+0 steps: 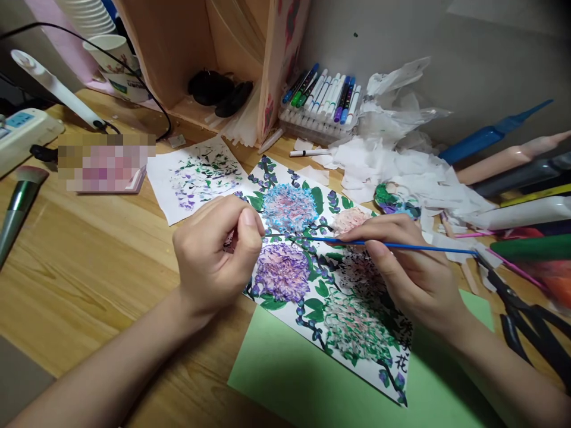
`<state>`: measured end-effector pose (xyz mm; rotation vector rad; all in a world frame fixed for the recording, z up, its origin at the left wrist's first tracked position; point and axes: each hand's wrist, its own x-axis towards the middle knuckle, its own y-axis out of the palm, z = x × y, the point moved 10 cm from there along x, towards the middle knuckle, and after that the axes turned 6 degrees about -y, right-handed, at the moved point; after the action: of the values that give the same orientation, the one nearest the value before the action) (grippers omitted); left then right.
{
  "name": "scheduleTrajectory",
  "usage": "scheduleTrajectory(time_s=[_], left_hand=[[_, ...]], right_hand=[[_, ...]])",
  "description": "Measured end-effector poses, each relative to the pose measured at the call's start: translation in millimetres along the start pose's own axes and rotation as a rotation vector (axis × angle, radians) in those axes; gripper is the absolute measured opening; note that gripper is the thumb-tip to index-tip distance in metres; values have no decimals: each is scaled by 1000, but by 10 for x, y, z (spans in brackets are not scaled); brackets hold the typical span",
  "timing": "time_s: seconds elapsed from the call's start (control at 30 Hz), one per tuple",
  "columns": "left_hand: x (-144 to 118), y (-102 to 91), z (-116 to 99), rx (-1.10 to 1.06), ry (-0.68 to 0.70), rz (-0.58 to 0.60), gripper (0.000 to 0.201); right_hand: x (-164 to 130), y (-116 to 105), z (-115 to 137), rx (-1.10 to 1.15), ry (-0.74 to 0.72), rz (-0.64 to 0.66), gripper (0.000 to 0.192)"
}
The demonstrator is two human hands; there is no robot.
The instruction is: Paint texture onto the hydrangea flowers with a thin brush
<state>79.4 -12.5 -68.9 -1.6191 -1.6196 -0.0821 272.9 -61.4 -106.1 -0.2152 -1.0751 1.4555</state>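
My right hand (413,267) pinches a thin blue-handled paintbrush (428,246) across the painting. The brush's metal end reaches to the thumb of my left hand (214,244), which is closed in a fist; whatever is inside its curled fingers is hidden. Beneath both hands lies a white sheet painting (321,289) with green leaves, dark stems and raised flower clusters. A blue cluster (289,207), a purple cluster (284,271) and a green-white cluster (359,327) show plainly. My right hand partly covers other clusters on that side.
Green paper (276,362) lies under the painting. A paint-dabbed white sheet (200,178) is behind my left hand. Farther back are boxed markers (325,95), torn white paper (397,166) and a paint palette (395,201). Black scissors (526,315) lie right; a makeup brush (22,205) lies left.
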Motion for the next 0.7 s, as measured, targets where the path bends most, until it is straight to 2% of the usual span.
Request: scheduleTrajectory(time_s=[0.57,0.7], left_hand=[[2,-14,-1,-1,-15,-17,29],[0,5,13,4,-22,11,28]], right_hand=[[7,-27,-32,14,21,-14,23],[30,-92,46,14,-2,-40,23]])
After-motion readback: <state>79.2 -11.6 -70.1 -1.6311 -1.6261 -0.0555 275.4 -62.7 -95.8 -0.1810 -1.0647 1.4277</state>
